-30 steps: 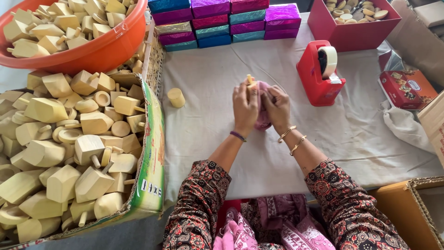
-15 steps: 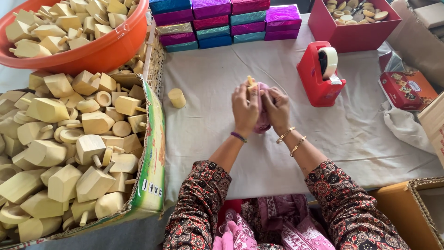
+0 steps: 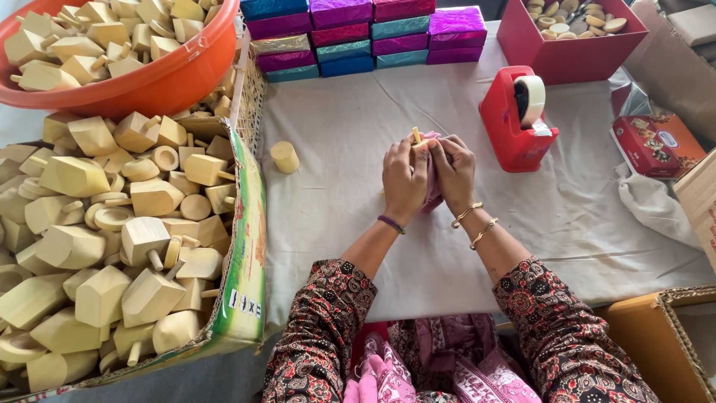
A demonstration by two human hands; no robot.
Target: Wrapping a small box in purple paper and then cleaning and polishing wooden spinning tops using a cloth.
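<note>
A wooden top (image 3: 415, 139) is held upright at the middle of the white cloth (image 3: 350, 194), its stem poking up between the 2 hands. The left hand (image 3: 403, 177) is pressed around one side, the right hand (image 3: 453, 169) around the other, fingers closed on the pink wrapping (image 3: 432, 186) so that it appears to be kept snug against the wood. A loose wooden cylinder (image 3: 284, 157) is seen well to the left, apart from the hands. The red tape dispenser (image 3: 514, 119) stands near the right hand. Stacked shiny boxes (image 3: 350, 37) line the far edge; the cardboard box of wooden tops (image 3: 112, 239) sits left. Nothing is seen lying between the hands and the dispenser.
</note>
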